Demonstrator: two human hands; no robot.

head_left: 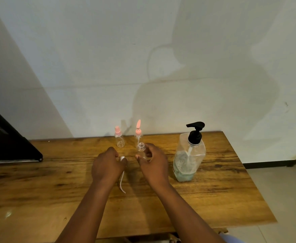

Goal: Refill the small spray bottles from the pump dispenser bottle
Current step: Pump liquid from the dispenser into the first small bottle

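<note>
right hand (pixel 152 162) grips uncapped spray bottle (pixel 141 150) | left hand (pixel 106 165) pinches its white sprayer head (pixel 122 158), tube dangling | pump dispenser bottle (pixel 189 155) upright on counter (pixel 38 181), right

Open tabletop (pixel 213 199) nearside; pump bottle (pixel 190 155) blocks the right, two spray bottles (pixel 120 139) behind.

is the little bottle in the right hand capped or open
Open: the small clear bottle in the right hand shows a bare neck; the left hand holds its white sprayer top.
</note>
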